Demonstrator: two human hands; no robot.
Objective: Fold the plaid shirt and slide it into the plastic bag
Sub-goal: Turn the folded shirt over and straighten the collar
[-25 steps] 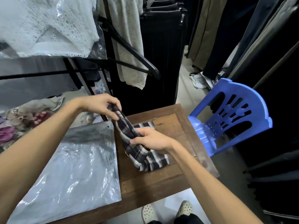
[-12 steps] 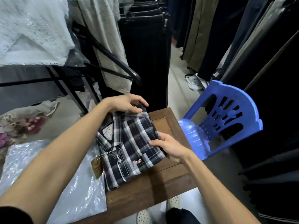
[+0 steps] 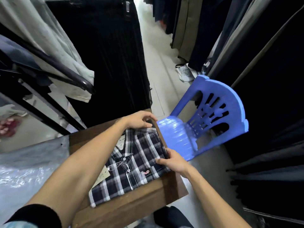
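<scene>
The folded plaid shirt (image 3: pixel 139 160), dark blue and white with a paper tag at its collar, lies front-up on the small wooden table (image 3: pixel 136 204). My left hand (image 3: pixel 139 120) holds the shirt's far edge, fingers curled over the fold. My right hand (image 3: pixel 172 160) grips the right edge of the shirt, thumb on top. The clear plastic bag (image 3: pixel 28 170) lies flat on the left, partly over the table's left side and apart from the shirt.
A blue plastic chair (image 3: pixel 212 116) stands close to the table's right side. Black garments hang on a rack (image 3: pixel 102 51) behind the table, and more dark clothes (image 3: pixel 271 79) line the right. A narrow pale floor aisle (image 3: pixel 158 55) runs away ahead.
The shirt was turned from a bunched roll into a flat folded rectangle lying face-up. My left hand moved to its far edge and my right hand to its right edge. The view shifted right.
</scene>
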